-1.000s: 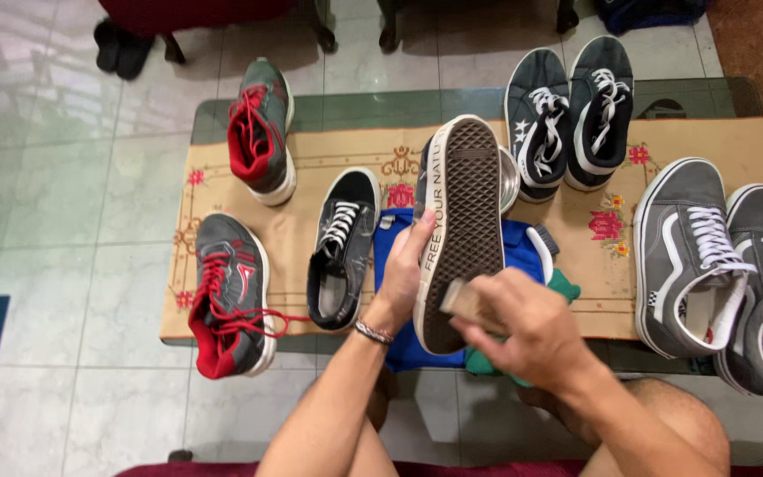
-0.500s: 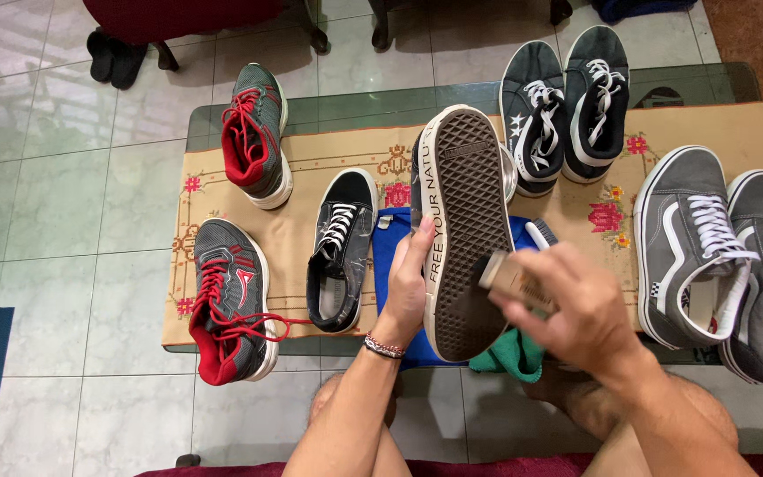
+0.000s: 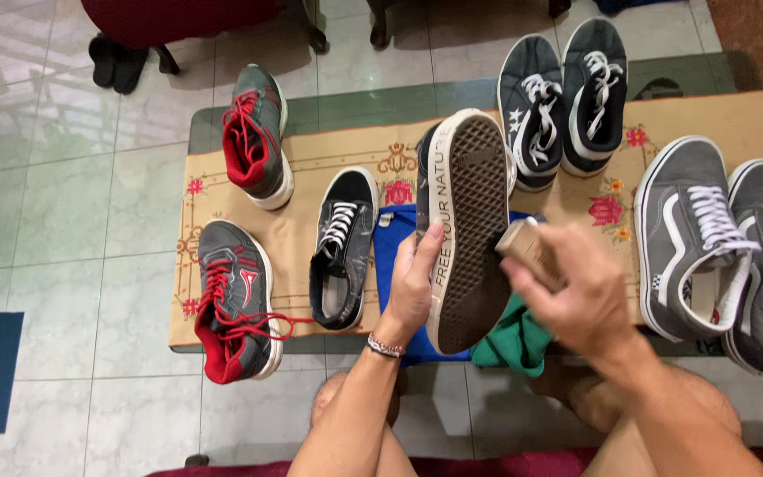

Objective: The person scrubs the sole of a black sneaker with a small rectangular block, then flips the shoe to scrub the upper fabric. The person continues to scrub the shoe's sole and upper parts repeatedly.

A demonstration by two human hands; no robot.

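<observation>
My left hand point(image 3: 412, 281) grips a black sneaker point(image 3: 468, 221) by its white side, sole turned up toward me. My right hand point(image 3: 576, 291) holds a small tan brush point(image 3: 530, 252) against the right edge of that dark waffle sole. Under the shoe lie a blue cloth point(image 3: 392, 238) and a green cloth point(image 3: 514, 340). Its matching black sneaker point(image 3: 343, 247) with white laces stands upright just left of my left hand.
A low table point(image 3: 311, 110) carries a tan flowered mat point(image 3: 328, 159). Two grey-and-red sneakers point(image 3: 258, 132) point(image 3: 233, 300) sit at its left, a dark pair point(image 3: 562, 97) at the back, a grey pair point(image 3: 726, 238) at the right. Black sandals point(image 3: 117, 60) lie on the tiled floor.
My right hand with the brush has slid from the heel end of the sole up and to the right, along its edge. The left hand keeps the shoe in place.
</observation>
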